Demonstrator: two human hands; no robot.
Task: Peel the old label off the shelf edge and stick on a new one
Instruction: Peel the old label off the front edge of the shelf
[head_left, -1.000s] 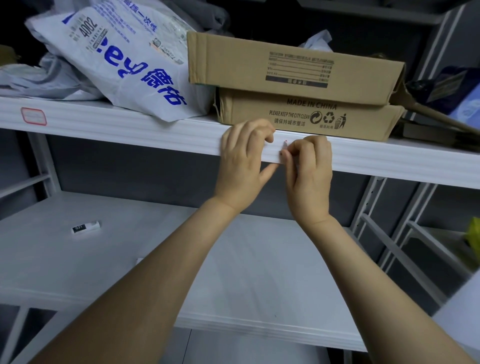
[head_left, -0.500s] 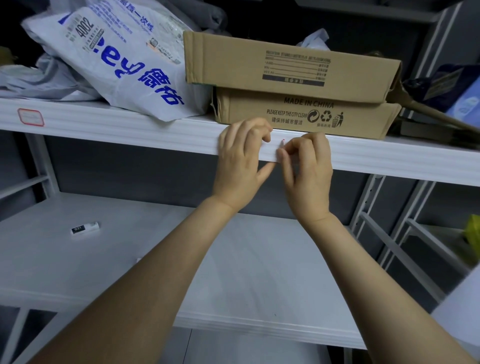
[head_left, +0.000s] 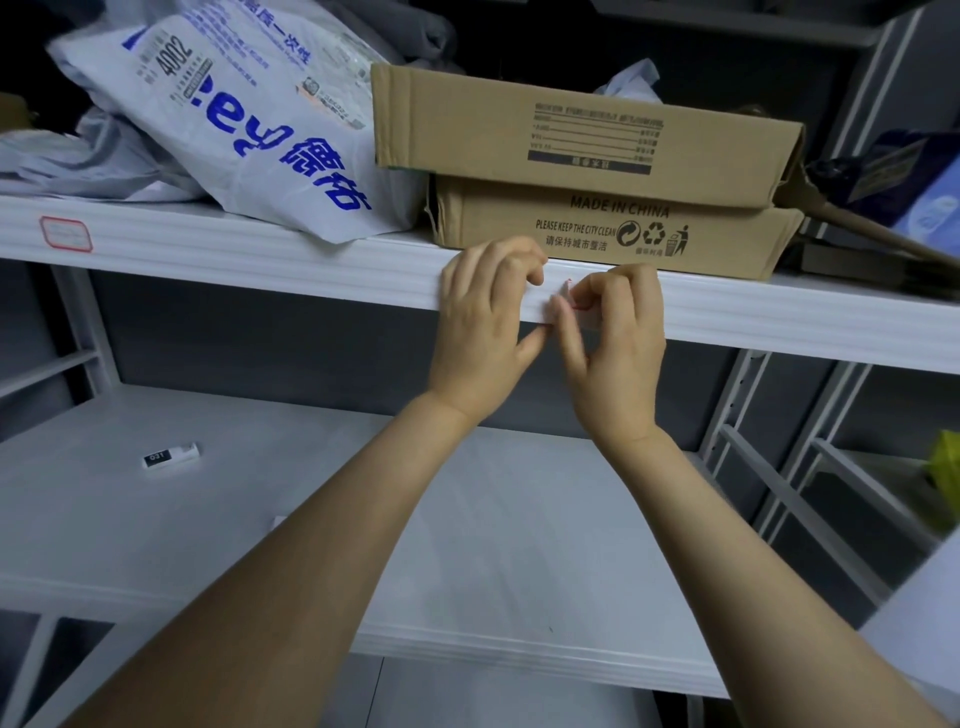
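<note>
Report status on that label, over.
Left grip holds shelf edge; right grip pinches old label, corner lifted. Nothing blocking.

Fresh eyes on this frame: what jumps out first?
Dead centre, the right hand pinches a small red-bordered white label, partly peeled off the white ribbed shelf edge. The left hand rests on the edge beside it, fingers curled. Right above, two stacked brown cardboard boxes sit on that shelf, and a white plastic courier bag with blue print slumps to their left.
</note>
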